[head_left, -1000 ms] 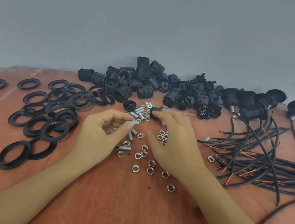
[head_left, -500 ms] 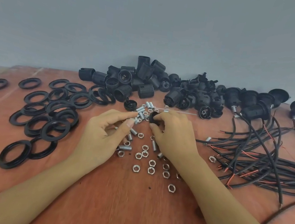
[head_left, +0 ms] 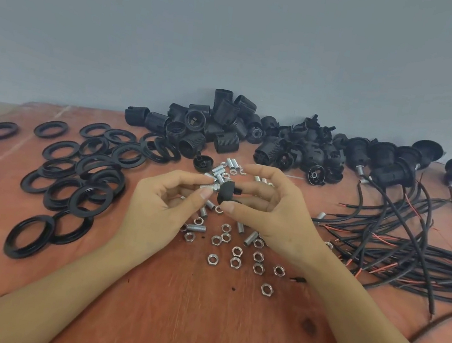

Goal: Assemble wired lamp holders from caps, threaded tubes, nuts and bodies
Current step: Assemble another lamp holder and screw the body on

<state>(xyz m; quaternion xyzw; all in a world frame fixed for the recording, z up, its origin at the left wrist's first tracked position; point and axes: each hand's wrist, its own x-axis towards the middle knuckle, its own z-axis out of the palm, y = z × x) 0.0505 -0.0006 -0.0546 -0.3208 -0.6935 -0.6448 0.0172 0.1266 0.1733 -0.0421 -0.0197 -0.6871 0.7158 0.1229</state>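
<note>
Nuts (head_left: 235,261) lie nearest us, scattered on the wooden table (head_left: 197,327) at six o'clock from our hands. Just beyond them our left hand (head_left: 162,206) pinches a threaded tube (head_left: 208,187) between thumb and forefinger, with the other fingers curled loosely under. The tube's free end points toward three o'clock, at the cap (head_left: 226,192). Our right hand (head_left: 273,216) pinches that small black cap by its rim, thumb below and a finger above, the forefinger raised clear. Tube and cap are held clear of the table, touching or nearly so; we cannot tell whether any thread has caught. We judge both pieces light. The tube is stiff steel whose threads give grip, best held at its outer end so the leading turns are free. The cap is hard, smooth plastic, apt to slip on its dome, so the rim is the place to hold. Its thread could cross if the tube enters tilted. Black rings (head_left: 87,181) spread at nine o'clock, wires (head_left: 411,249) at three, and bodies (head_left: 195,135) pile at twelve against the wall (head_left: 237,42).
</note>
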